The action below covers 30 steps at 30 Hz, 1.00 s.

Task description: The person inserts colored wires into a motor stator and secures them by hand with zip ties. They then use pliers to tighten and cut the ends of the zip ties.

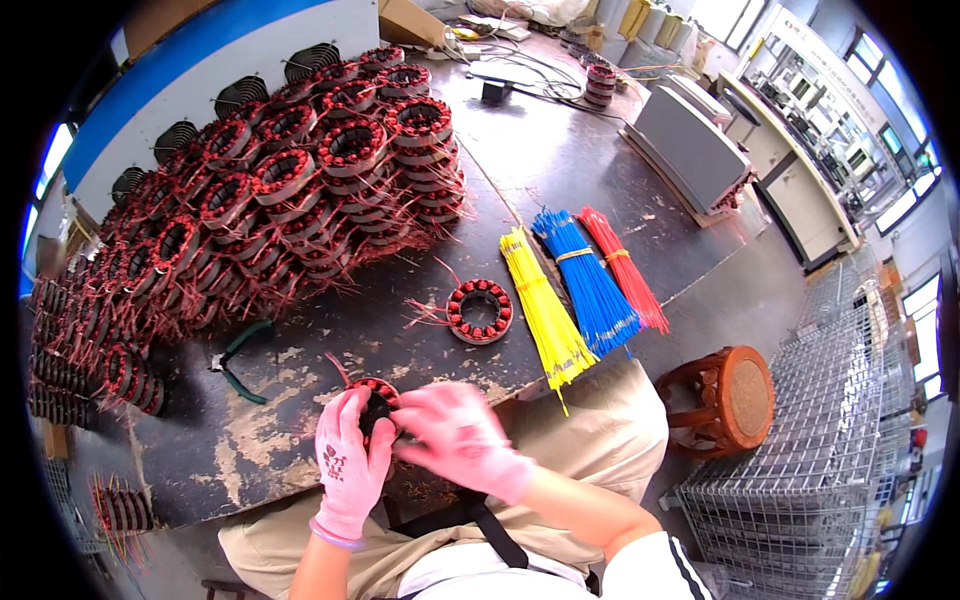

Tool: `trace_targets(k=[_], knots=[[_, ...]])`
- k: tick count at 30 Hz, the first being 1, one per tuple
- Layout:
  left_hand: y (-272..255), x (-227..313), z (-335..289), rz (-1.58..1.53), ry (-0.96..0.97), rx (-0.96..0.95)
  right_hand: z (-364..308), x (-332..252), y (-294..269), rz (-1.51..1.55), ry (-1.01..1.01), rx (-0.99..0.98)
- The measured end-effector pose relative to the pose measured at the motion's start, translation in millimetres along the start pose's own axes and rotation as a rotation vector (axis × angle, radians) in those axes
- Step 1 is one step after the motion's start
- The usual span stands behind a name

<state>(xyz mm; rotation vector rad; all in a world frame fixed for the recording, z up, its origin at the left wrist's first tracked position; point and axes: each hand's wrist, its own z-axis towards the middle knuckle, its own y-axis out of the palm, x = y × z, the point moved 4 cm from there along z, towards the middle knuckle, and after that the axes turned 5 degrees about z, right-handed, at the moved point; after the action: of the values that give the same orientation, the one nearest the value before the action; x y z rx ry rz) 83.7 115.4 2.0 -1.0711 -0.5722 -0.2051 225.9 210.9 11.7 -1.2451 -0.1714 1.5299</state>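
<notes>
The left hand [347,457] had its fingers clasped around the red-wound stator [374,387] at the surface's [255,445] near edge, while the right hand [465,435] blurred beside it, its fingers' hold impossible to tell, and a hasty tug could have snapped the thin lead wire [338,369].

Comes to one left hand [346,458], one right hand [458,436], one held wound ring [376,386], one lone wound ring [458,311], three wire bundles [590,282], one pair of pliers [218,363], one stool [727,402], plus piled rings [285,188] too many to count.
</notes>
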Motion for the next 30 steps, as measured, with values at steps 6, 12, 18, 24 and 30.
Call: trace_targets(k=[6, 12, 18, 24, 30], knots=[[10.3, -2.3, -4.8, 0.305, 0.152, -0.03, -98.2, 81.3, -127.8, -0.336, 0.704, 0.135], [-19.4, 4.8, -8.9, 0.264, 0.252, -0.178, -117.9, 74.1, -91.1, 0.448, 1.077, 0.133], [-72.1, 22.3, -18.9, 0.237, 0.205, 0.076, -77.6, -37.2, -84.2, 0.448, 0.454, -0.026], [-81.8, 47.6, -27.4, 0.424, 0.678, 0.19, -3.0, -56.9, -25.5, 0.281, -0.146, -0.281], [-51.7, 14.4, -6.2, 0.111, 0.105, 0.169, 23.4, 4.9, -7.2, -0.171, -0.079, -0.148]])
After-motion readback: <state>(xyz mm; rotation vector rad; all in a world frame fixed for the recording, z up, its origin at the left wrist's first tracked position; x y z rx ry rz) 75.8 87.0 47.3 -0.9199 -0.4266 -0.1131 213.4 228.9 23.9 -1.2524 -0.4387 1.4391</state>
